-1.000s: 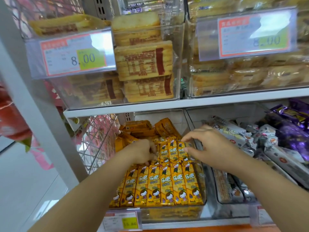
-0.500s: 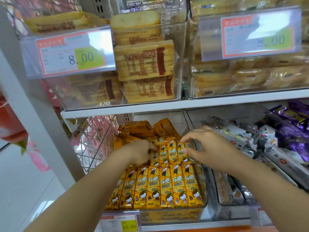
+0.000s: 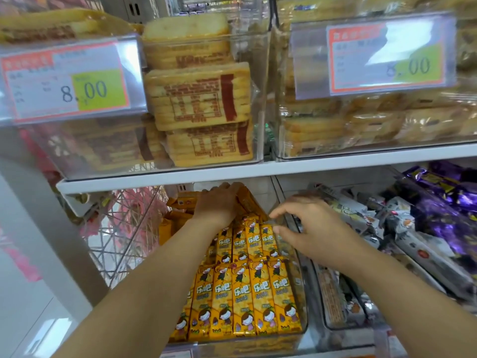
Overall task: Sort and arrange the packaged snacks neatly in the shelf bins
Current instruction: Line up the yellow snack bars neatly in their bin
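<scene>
Yellow snack packs [image 3: 247, 301] lie in neat rows in a clear bin [image 3: 300, 293] on the lower shelf. More yellow packs [image 3: 180, 202] lie loose at the bin's back. My left hand [image 3: 219, 205] reaches deep under the shelf board and its fingers curl over a tilted yellow pack [image 3: 249, 200] at the back. Just above the second row, near the bin's right wall, my right hand [image 3: 309, 223] hovers with its fingers loosely spread and nothing in it.
The white shelf board [image 3: 232, 174] hangs low over my left hand. Above it stand clear bins of toast packs [image 3: 198, 96] with price tags [image 3: 69, 81]. To the right lie white snack packs [image 3: 361, 218] and purple ones [image 3: 444, 202]. A wire basket [image 3: 121, 228] stands on the left.
My left hand has moved from the second row up to the loose packs at the bin's back. My right hand has let go of the row and opened. The camera moved closer.
</scene>
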Demonstrator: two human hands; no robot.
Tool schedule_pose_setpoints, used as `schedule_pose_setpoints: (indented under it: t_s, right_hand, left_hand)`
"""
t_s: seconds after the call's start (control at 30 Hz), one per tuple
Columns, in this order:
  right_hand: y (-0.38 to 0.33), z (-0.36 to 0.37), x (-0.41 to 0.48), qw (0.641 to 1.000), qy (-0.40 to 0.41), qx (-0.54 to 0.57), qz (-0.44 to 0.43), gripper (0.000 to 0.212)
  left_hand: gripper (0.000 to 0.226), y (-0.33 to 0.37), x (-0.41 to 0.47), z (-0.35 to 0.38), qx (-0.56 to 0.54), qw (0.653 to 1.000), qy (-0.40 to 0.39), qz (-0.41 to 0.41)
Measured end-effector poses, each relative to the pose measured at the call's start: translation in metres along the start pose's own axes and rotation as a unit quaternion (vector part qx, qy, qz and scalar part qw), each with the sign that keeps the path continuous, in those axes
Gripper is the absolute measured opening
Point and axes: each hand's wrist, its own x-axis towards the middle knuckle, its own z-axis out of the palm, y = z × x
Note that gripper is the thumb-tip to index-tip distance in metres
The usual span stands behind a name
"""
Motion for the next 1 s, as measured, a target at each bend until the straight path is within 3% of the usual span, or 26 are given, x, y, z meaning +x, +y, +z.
schedule_pose_setpoints:
  t_s: [0.23,0.43,0.63,0.77,0.87,1.0]
  right_hand:
    - [-0.001,0.001,0.000,1.000,-0.003,0.008,0.007,0.025]
    - [-0.002,0.001,0.000,1.000,-0.002,0.015,0.007,0.023]
    - [-0.001,0.001,0.001,1.000,0.000,0.012,0.004,0.024]
    - [-0.001,0.001,0.001,1.000,0.004,0.010,0.001,0.024]
    - [-0.006,0.000,0.000,0.999,0.031,0.012,-0.003,0.024]
    - [-0.022,0.000,-0.006,0.995,0.080,0.052,-0.005,0.030]
  left_hand:
    - [0.041,0.001,-0.005,0.001,-0.114,0.992,0.007,0.044]
    - [0.044,0.005,-0.003,0.010,-0.119,0.989,-0.017,0.084]
    - [0.030,0.014,0.005,0.014,-0.183,0.981,0.003,0.070]
    - [0.027,0.010,-0.004,0.012,-0.217,0.972,0.070,0.066]
    - [0.024,0.000,-0.027,0.000,-0.240,0.949,0.178,0.096]
    - [0.018,-0.017,-0.071,-0.014,-0.179,0.933,0.274,0.146]
